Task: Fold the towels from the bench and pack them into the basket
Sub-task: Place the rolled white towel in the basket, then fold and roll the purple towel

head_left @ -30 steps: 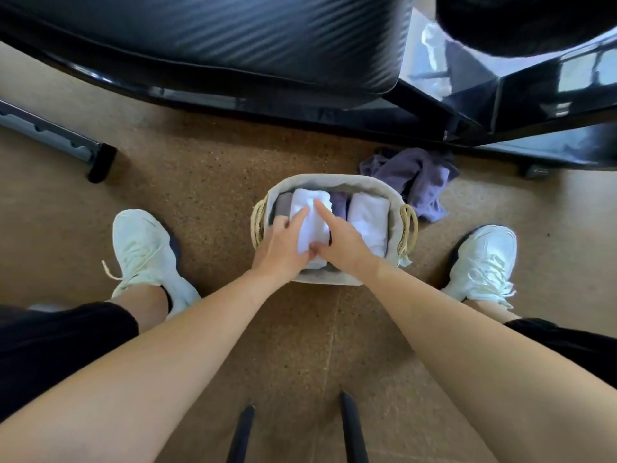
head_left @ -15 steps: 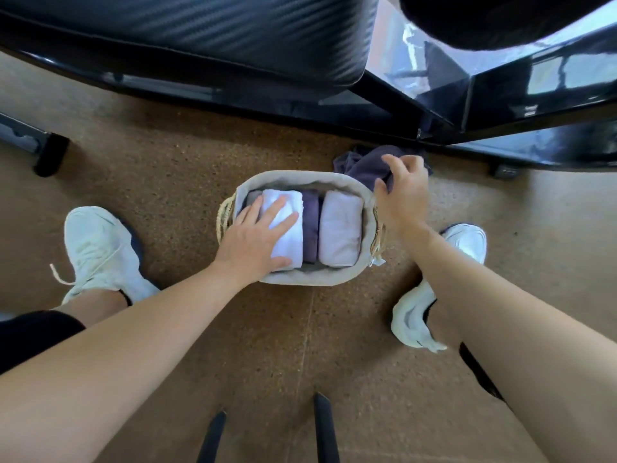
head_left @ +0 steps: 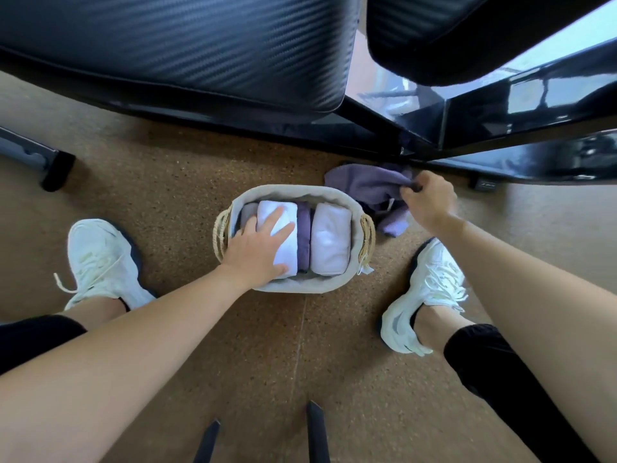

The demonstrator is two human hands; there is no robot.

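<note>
On my feed the left hand (head_left: 257, 252) reaches forward on a straight arm and lies palm down in the basket (head_left: 290, 289). Its fingers (head_left: 278, 218) are straight and spread wide, pressing flat on the white towel (head_left: 271, 208). The right hand (head_left: 429, 203) is stretched further out, past the basket's right end. Its fingers are curled and pinch a fold of the loose purple towel (head_left: 364, 186), which lies crumpled on the floor (head_left: 300, 345) just beside the basket, close under the dark frame.

The basket is oval, with a soft grey fabric lining turned over its rim and a pale woven rope handle (head_left: 367, 238) at each end. It stands on the floor between the 2 white shoes (head_left: 100, 262). I count 4 folded bundles packed upright side by side in it. From the left they are a grey towel (head_left: 247, 212), the white towel, a folded purple towel (head_left: 303, 235) and a plump lilac towel (head_left: 330, 242). All 4 look like soft terry.

The floor is speckled brown cork with 1 thin seam. Above it hangs a black padded surface (head_left: 167, 45) with a ribbed, carbon-like weave and rounded corners.
</note>
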